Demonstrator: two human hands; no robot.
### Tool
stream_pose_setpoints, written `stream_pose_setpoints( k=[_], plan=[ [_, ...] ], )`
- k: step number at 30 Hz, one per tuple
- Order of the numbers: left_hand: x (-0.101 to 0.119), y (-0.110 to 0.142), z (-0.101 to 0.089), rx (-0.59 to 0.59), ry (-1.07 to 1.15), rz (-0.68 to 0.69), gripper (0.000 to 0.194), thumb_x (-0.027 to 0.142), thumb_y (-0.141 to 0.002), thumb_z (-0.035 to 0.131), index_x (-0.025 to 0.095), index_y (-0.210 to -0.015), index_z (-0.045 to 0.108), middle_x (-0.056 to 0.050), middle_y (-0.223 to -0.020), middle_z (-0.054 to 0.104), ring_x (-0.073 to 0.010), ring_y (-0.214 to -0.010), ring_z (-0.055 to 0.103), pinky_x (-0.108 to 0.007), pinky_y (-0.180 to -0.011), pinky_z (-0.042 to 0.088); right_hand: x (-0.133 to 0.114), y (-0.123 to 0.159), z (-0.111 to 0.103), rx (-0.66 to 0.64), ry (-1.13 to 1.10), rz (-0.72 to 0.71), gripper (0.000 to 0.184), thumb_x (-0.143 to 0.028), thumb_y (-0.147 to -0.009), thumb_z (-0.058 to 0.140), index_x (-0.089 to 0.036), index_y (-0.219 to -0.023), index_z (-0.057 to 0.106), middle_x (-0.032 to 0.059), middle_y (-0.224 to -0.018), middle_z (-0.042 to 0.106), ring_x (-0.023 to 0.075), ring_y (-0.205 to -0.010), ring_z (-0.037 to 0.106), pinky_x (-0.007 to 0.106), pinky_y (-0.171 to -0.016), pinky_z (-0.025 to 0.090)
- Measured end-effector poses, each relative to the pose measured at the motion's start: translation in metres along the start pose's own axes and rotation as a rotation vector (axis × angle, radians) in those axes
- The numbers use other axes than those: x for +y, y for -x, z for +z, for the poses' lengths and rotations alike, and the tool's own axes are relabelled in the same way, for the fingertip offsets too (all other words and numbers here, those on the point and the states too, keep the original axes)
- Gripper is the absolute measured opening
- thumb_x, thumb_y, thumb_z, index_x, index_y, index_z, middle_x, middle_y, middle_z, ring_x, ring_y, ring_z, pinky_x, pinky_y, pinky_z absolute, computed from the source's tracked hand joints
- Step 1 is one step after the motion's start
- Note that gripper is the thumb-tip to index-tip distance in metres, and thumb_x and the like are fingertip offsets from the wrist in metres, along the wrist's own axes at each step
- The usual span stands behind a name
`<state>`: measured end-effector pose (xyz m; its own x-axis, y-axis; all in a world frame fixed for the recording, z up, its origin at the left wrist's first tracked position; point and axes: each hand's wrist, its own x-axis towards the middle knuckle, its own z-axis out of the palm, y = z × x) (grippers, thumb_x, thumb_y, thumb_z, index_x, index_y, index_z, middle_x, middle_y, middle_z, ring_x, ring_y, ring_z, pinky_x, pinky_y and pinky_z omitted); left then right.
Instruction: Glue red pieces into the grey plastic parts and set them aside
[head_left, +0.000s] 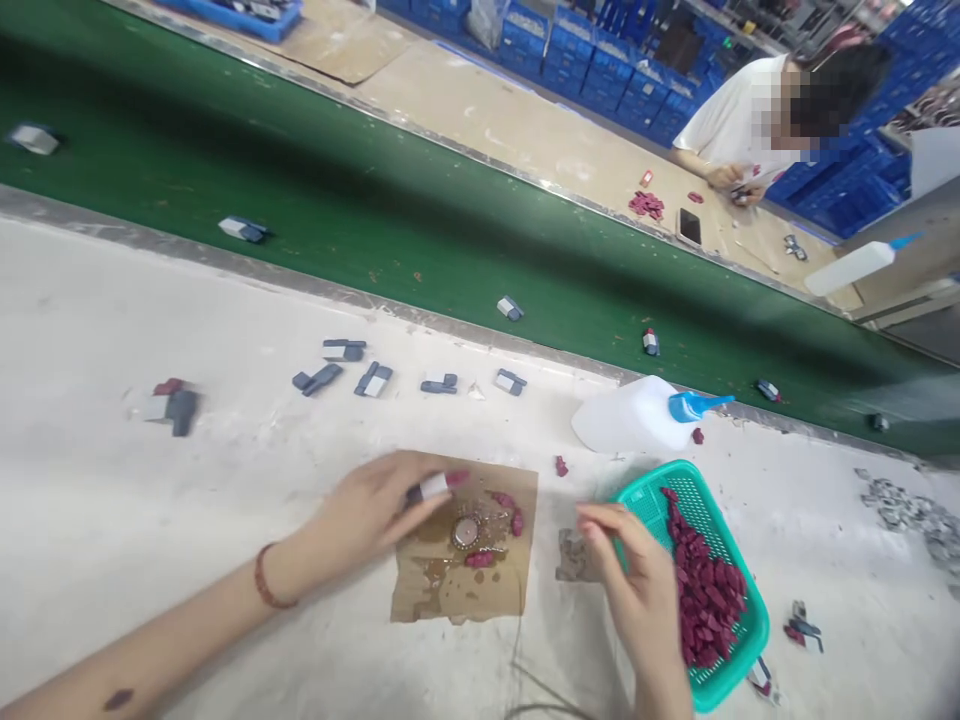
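Observation:
My left hand (375, 505) pinches a small dark-grey and white part (433, 487) with a maroon end, above a brown sheet (461, 595). Wet smears, a round metal piece (466, 532) and a few maroon pieces (480, 559) lie on that sheet. My right hand (626, 580) is closed, thumb and fingertips together, beside the green basket (634, 497). Whatever its fingertips hold, if anything, is too small to make out. Many maroon pieces (705, 600) fill much of the basket, whose left edge is partly hidden by my right hand.
A white bottle with a blue nozzle (634, 415) lies behind the basket. Several grey-white parts (373, 380) rest along the table's far side. A green conveyor belt (337, 215) carries more. Across it a person (739, 120) handles a small part. Grey pieces (904, 510) lie right.

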<state>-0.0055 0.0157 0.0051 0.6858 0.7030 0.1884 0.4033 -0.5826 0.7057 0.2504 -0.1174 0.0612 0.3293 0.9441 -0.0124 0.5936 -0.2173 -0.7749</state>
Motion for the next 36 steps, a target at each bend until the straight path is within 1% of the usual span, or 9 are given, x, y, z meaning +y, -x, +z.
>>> stream_pose_setpoints(
  k=[3, 6, 11, 15, 18, 22, 28, 32, 36],
  plan=[
    [-0.015, -0.032, -0.019, 0.079, -0.049, -0.078, 0.038, 0.051, -0.096, 0.044, 0.018, -0.102, 0.063, -0.009, -0.095, 0.072, -0.0255, -0.083, 0.068, -0.034, -0.071, 0.054, 0.035, 0.018, -0.043, 0.081, 0.396, 0.132, 0.026, -0.039, -0.089, 0.053, -0.023, -0.093, 0.073, 0.0093, -0.095, 0.072, 0.0283, -0.089, 0.065, 0.039, -0.076, 0.049],
    [-0.029, -0.075, -0.034, 0.159, -0.075, -0.114, 0.036, 0.049, -0.095, 0.045, 0.018, -0.101, 0.063, -0.008, -0.102, 0.07, -0.0248, -0.089, 0.065, -0.035, -0.078, 0.053, 0.067, 0.035, -0.066, 0.045, 0.66, 0.247, 0.023, -0.036, -0.083, 0.053, -0.021, -0.08, 0.072, 0.0101, -0.084, 0.07, 0.0296, -0.078, 0.064, 0.042, -0.072, 0.048],
    [-0.052, -0.144, -0.033, 0.09, -0.216, -0.218, 0.033, 0.032, -0.094, 0.046, 0.012, -0.117, 0.058, -0.013, -0.109, 0.068, -0.0278, -0.097, 0.061, -0.043, -0.088, 0.05, 0.081, 0.044, -0.063, -0.005, 0.794, 0.225, 0.02, -0.029, -0.08, 0.054, -0.024, -0.068, 0.069, 0.0095, -0.077, 0.068, 0.0293, -0.076, 0.063, 0.04, -0.069, 0.047],
    [-0.057, -0.174, -0.013, 0.107, -0.304, -0.098, 0.031, 0.019, -0.088, 0.049, 0.013, -0.117, 0.059, -0.016, -0.125, 0.06, -0.0328, -0.122, 0.047, -0.049, -0.106, 0.037, 0.08, 0.04, -0.059, 0.027, 0.802, 0.227, 0.022, -0.03, -0.081, 0.049, -0.025, -0.065, 0.063, 0.009, -0.073, 0.066, 0.0292, -0.075, 0.064, 0.038, -0.063, 0.046],
    [-0.049, -0.189, 0.007, 0.011, -0.326, 0.065, 0.039, 0.016, -0.088, 0.049, 0.013, -0.127, 0.054, -0.015, -0.135, 0.055, -0.0315, -0.128, 0.043, -0.048, -0.109, 0.033, 0.079, 0.039, -0.059, 0.077, 0.69, 0.242, 0.023, -0.036, -0.081, 0.048, -0.026, -0.066, 0.061, 0.0076, -0.071, 0.068, 0.0283, -0.07, 0.066, 0.036, -0.058, 0.046],
    [-0.035, -0.211, 0.032, -0.047, -0.275, 0.09, 0.047, 0.01, -0.087, 0.047, 0.014, -0.133, 0.05, -0.013, -0.141, 0.051, -0.0288, -0.128, 0.044, -0.043, -0.108, 0.035, 0.066, 0.036, -0.057, 0.146, 0.216, 0.297, 0.028, -0.05, -0.08, 0.06, -0.024, -0.078, 0.067, 0.0061, -0.071, 0.073, 0.0243, -0.061, 0.068, 0.034, -0.056, 0.052],
    [-0.019, -0.236, 0.047, -0.029, -0.137, 0.011, 0.025, 0.009, -0.087, 0.046, 0.01, -0.104, 0.065, -0.019, -0.115, 0.062, -0.0329, -0.111, 0.053, -0.047, -0.099, 0.04, 0.038, 0.027, -0.038, 0.296, -0.363, 0.352, 0.039, -0.053, -0.073, 0.075, -0.019, -0.092, 0.078, 0.0094, -0.08, 0.077, 0.0232, -0.067, 0.071, 0.036, -0.065, 0.06],
    [-0.013, -0.227, 0.045, 0.036, 0.02, -0.057, 0.019, 0.013, -0.088, 0.047, 0.011, -0.096, 0.064, -0.016, -0.106, 0.064, -0.0308, -0.107, 0.056, -0.044, -0.097, 0.042, 0.023, 0.017, -0.015, 0.294, -0.496, 0.309, 0.033, -0.051, -0.07, 0.078, -0.019, -0.076, 0.078, 0.0078, -0.07, 0.074, 0.0207, -0.059, 0.068, 0.033, -0.057, 0.059],
    [-0.011, -0.191, 0.033, 0.074, 0.23, -0.176, 0.03, 0.02, -0.096, 0.032, 0.012, -0.094, 0.061, -0.012, -0.09, 0.069, -0.0216, -0.08, 0.064, -0.035, -0.077, 0.051, 0.007, 0.004, 0.015, 0.172, -0.417, 0.194, 0.025, -0.045, -0.075, 0.075, -0.02, -0.072, 0.076, 0.0041, -0.065, 0.071, 0.0168, -0.053, 0.062, 0.027, -0.05, 0.053]
  ],
)
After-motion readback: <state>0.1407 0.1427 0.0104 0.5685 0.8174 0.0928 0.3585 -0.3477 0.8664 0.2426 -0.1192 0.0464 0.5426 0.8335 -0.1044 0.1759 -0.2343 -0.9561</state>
